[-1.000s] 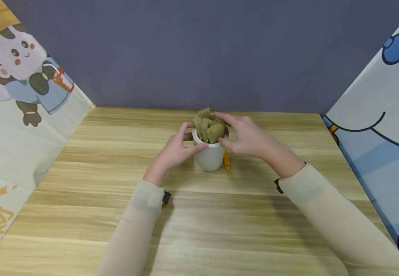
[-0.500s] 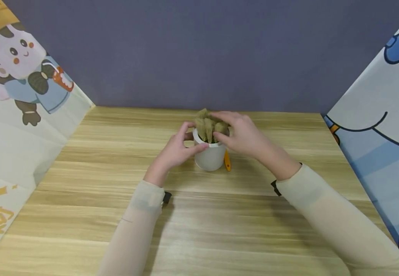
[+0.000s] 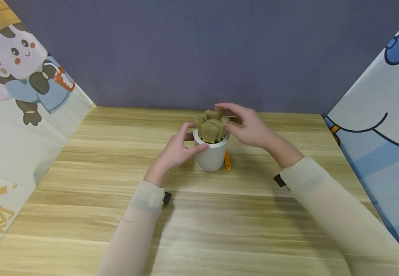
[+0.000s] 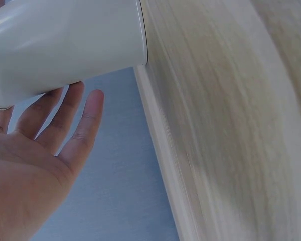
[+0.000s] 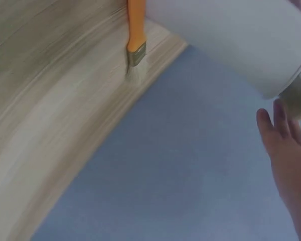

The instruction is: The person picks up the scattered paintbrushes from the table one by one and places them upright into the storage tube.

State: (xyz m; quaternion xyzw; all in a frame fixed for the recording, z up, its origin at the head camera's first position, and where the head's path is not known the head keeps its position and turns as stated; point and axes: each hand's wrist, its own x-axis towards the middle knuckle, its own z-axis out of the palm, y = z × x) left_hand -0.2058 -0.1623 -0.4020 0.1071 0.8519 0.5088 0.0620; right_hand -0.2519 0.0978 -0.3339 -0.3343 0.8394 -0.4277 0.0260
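Note:
A white cylindrical pot [image 3: 210, 158] stands upright near the table's back edge. Bunched tan, ribbed material [image 3: 210, 130] fills its mouth and rises above the rim. My left hand [image 3: 176, 150] grips the pot, its thumb on the front rim and its fingers round the left and far side. Those fingers [image 4: 57, 115] curve along the pot's wall in the left wrist view. My right hand [image 3: 252, 129] is at the right side of the tan material, thumb against it and the other fingers extended behind. The right wrist view shows its fingertips [image 5: 281, 118] beside the tan material [image 5: 298, 98].
A paintbrush with an orange handle [image 3: 227, 161] lies on the table just right of the pot, bristles toward the back. The wood-grain table [image 3: 199, 230] meets a dark blue-grey wall [image 3: 199, 53]. Cartoon-printed panels [image 3: 17, 126] flank both sides.
My right hand has shifted from over the tan material to its right side, and its fingers have spread. The tan material has changed shape, gathering upright in the pot. My left hand has stayed put.

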